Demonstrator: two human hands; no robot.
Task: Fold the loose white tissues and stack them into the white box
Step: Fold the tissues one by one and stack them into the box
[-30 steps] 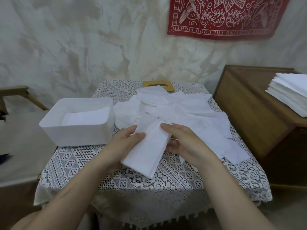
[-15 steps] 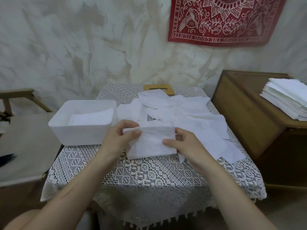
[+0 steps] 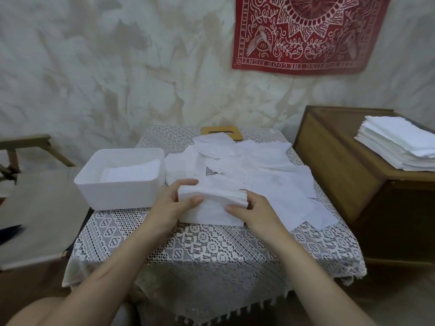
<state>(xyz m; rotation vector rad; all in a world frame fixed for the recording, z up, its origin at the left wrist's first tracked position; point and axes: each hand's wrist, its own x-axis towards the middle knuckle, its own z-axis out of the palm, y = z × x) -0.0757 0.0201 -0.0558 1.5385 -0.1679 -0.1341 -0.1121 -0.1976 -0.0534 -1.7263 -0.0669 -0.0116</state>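
Mottled plaster wall behind, red patterned cloth hung upper right. Small counter under a white lace cover sits mid-frame.

White box stands on the counter's left edge, lid off. Inside it is a low flat layer of stacked tissues that sits well below the rim.

Loose tissues lie spread and overlapping across the counter's right half, just beside the box. A few reach the right edge. A wooden board with a slot lies at the back edge, partly under the pile.

Folded tissue is at the counter's centre front, just right of the box, its lower edge on the lace. The left hand grasps its left end, thumb on the near face and fingers curled over the top behind it. The right hand grasps the right end, thumb on the near face and the other digits tucked behind the layered edge.

Wooden cabinet is at right and carries a tall neat stack of white sheets. Folding chair is at left, partly out of frame.
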